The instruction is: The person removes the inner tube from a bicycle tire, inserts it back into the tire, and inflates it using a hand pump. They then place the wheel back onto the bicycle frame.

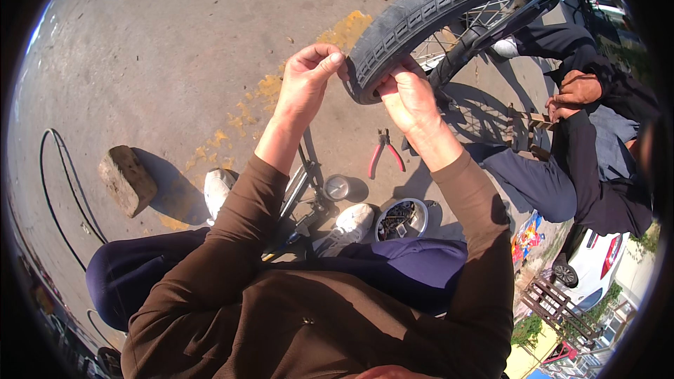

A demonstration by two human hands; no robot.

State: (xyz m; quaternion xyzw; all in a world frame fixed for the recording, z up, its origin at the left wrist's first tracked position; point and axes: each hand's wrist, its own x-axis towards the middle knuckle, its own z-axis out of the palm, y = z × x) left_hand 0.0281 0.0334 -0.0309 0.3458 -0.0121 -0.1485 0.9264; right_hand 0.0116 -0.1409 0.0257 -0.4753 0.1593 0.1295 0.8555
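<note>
Ahead of me a bicycle wheel with a grey, dusty tyre is raised off the ground. My left hand is closed in a pinch at the tyre's lower left edge; what lies between the fingertips is hidden. My right hand grips the tyre from underneath, its fingertips partly hidden behind it. Red-handled pliers lie open on the pavement below. A small round metal tin and a bowl of metal parts stand by my shoes. A silver pump-like tool is partly hidden by my left arm.
A worn block and a black hose or cable lie on the left. At right, a seated person in dark clothes has hands together near a wooden stool. A white car is at lower right.
</note>
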